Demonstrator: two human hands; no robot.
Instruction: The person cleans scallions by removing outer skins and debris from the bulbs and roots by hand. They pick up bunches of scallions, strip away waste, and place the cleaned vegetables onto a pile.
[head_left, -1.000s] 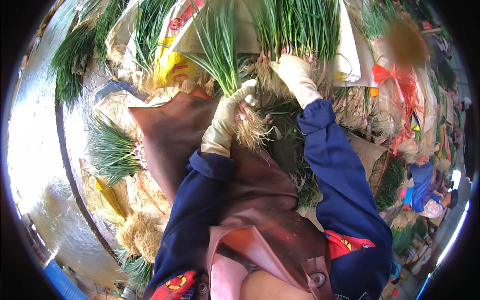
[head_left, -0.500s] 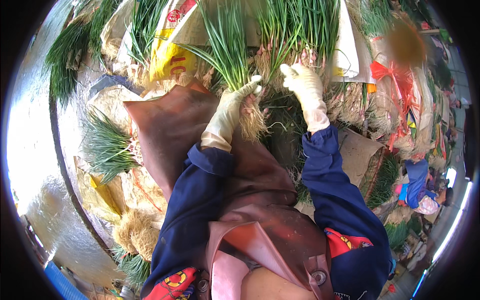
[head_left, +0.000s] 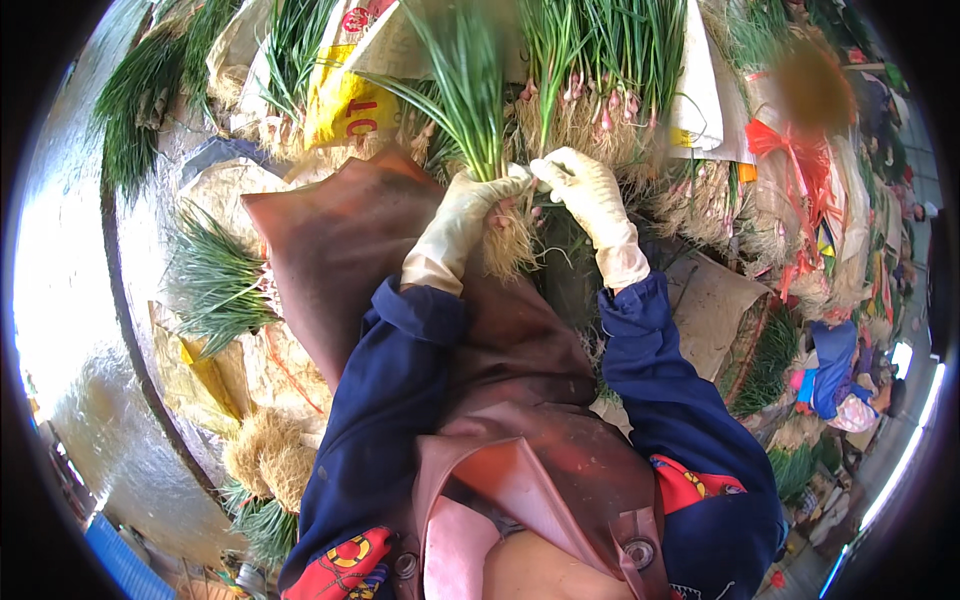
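Note:
My left hand (head_left: 465,225), in a pale glove, is closed round a bunch of spring onions (head_left: 465,110). Their long green leaves point away from me; the pinkish bulbs and stringy roots hang below the fist. My right hand (head_left: 585,195), also gloved, has thumb and fingers pinched together close to the left fingertips, at the right side of the bunch. A green stalk rises just behind this pinch, but what the fingers hold is too small to make out. Just beyond lies a pile of spring onions (head_left: 605,105) with pink bulbs and roots toward me.
A brown apron (head_left: 350,260) covers my lap. More spring onions (head_left: 220,280) lie to the left on sacking, above a clump of dry roots (head_left: 270,462). White and yellow sacks (head_left: 340,105) spread at the far side. Red plastic ties (head_left: 800,165) and another person (head_left: 840,375) appear at the right.
My right hand has moved left from the pile's roots to the bunch, and its fingers have closed into a pinch. My left hand keeps its hold, nearly in place.

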